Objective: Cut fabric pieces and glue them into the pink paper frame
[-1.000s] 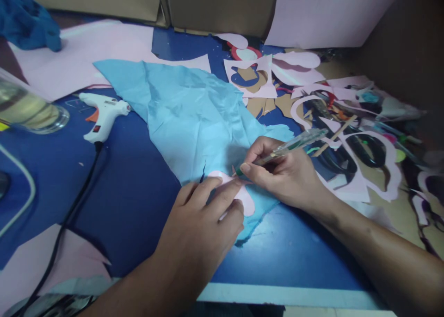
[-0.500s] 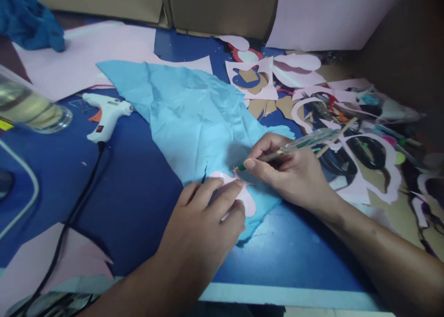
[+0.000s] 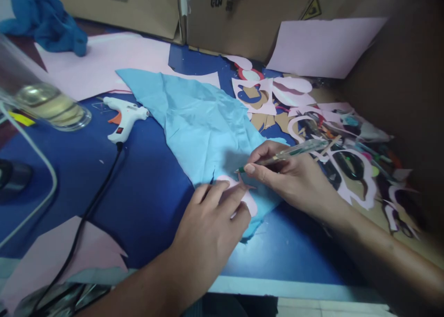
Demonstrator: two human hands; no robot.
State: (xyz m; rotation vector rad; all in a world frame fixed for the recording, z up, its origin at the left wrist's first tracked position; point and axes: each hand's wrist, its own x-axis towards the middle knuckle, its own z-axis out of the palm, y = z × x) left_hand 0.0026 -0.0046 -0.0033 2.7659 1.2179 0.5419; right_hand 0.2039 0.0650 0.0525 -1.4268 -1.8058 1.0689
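Note:
A light blue cloth (image 3: 201, 123) lies spread on the blue table (image 3: 138, 201). On its near corner rests a small pink paper shape (image 3: 249, 202). My left hand (image 3: 211, 224) lies flat on that shape, fingers stretched out and pressing it down. My right hand (image 3: 291, 178) is closed around a clear pen with a green tip (image 3: 294, 151), its point touching the cloth at the shape's upper edge.
A white glue gun (image 3: 125, 118) with a black cord lies left of the cloth. A glass jar (image 3: 48, 106) stands at far left. Pink paper scraps (image 3: 347, 169) and cut-outs crowd the right side. Cardboard boxes (image 3: 222, 16) and a dark blue cloth (image 3: 52, 26) sit at the back.
The view has tilted up and shifted, showing more of the boxes. The pen tip has moved slightly along the pink shape's edge. My left hand stays pressed on the shape.

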